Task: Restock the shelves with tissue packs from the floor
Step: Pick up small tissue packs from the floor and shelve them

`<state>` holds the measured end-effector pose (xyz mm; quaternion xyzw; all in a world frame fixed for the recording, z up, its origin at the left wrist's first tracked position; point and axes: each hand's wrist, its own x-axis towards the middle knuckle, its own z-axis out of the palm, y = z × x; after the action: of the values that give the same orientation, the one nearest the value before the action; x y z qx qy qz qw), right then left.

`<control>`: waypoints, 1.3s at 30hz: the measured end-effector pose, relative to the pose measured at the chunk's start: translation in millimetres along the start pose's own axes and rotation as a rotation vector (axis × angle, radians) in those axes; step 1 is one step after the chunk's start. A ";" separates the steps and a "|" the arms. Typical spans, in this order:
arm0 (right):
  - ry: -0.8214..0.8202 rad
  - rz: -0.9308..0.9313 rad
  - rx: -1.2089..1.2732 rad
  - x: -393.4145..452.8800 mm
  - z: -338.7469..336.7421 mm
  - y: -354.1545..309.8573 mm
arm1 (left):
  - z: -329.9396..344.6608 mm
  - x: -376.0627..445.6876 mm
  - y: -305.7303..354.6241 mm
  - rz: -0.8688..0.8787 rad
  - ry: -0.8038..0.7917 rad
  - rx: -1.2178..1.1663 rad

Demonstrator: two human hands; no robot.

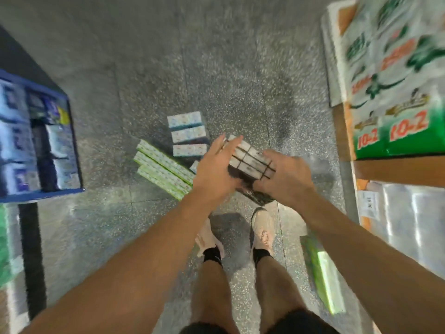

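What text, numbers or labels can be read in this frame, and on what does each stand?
"10-2": printed twice in red on the green pack on the right shelf.
Large green and red print higher on that pack: too blurred to read.
Small white tag on the lower right shelf: too small to read.
Print on the floor tissue packs and blue bin goods: blurred, unreadable.

Speckled grey floor [216, 68], green-striped packs [163, 168], pale blue packs [187, 131], blue-rimmed shelf [72, 131].
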<state>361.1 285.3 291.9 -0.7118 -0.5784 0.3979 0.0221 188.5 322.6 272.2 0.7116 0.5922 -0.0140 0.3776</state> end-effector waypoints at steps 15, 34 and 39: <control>0.153 -1.026 0.076 -235.8 -22.7 -504.9 | -403.1 -454.5 -114.3 -0.294 1.016 -0.051; 0.035 -1.743 0.513 -524.0 209.4 -939.6 | -563.3 -898.9 -298.6 -0.822 1.788 0.369; 0.038 -1.828 0.613 -524.9 233.7 -1045.9 | -633.9 -923.2 -357.7 -0.873 1.837 0.435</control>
<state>-627.5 88.8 930.7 0.0441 -0.7798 0.3491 0.5178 -662.9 -89.9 970.0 0.2248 0.8426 0.2915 -0.3932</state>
